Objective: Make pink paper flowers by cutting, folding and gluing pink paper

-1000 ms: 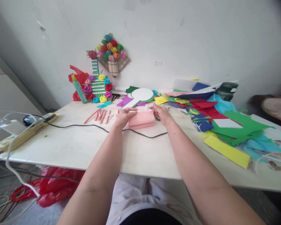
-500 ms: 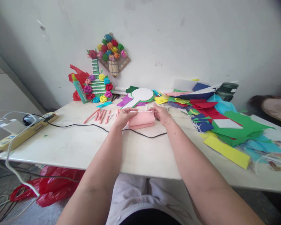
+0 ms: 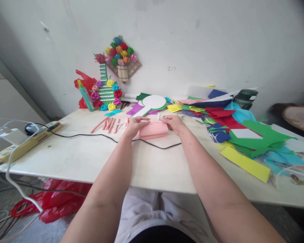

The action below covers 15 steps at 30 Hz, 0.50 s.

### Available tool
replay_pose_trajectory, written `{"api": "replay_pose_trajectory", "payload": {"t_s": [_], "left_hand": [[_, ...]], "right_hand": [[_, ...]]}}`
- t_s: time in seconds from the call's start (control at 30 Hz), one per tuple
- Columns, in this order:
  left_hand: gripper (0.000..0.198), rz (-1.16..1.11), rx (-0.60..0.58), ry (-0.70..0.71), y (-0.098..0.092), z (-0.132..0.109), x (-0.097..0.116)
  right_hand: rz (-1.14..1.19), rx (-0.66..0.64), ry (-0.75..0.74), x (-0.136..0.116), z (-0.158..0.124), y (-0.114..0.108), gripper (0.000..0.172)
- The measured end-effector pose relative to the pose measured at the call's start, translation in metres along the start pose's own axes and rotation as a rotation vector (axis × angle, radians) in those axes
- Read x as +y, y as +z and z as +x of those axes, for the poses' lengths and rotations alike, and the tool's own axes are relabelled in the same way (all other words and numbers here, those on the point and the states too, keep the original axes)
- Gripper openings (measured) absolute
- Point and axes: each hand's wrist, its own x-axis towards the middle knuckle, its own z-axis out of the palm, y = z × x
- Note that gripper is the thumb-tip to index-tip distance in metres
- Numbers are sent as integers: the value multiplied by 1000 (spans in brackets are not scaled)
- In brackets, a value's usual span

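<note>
A folded sheet of pink crepe paper (image 3: pixel 153 129) lies on the white table between my two hands. My left hand (image 3: pixel 136 125) is closed on its upper left edge, thumb and fingers pinched together. At the upper right edge, my right hand (image 3: pixel 174 124) pinches the same paper. Along the paper's far edge the fingertips hold the fold; whether a thin stick lies inside cannot be made out. Left of my left hand are several pink paper rolls (image 3: pixel 108 125), with small white pieces among them. Behind the paper rests a white round-headed cutout with a green rim (image 3: pixel 154 102).
A black cable (image 3: pixel 101 135) crosses the table in front of the paper, from a power strip (image 3: pixel 27 140) at left. Coloured paper scraps (image 3: pixel 253 138) pile up at right. A glue bottle (image 3: pixel 86 98) and a flower-decorated guitar shape (image 3: pixel 106 89) stand against the wall.
My right hand's fingers have shifted slightly left along the paper's far edge. My left hand and the pink paper look almost the same.
</note>
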Motion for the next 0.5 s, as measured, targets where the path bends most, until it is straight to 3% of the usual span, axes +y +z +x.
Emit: {"api": "replay_pose_trajectory", "payload": {"t_s": [0.5], "left_hand": [[35, -87, -3, -60, -1, -1, 2]], "right_hand": [[-26, 14, -113, -1, 0, -1, 27]]}}
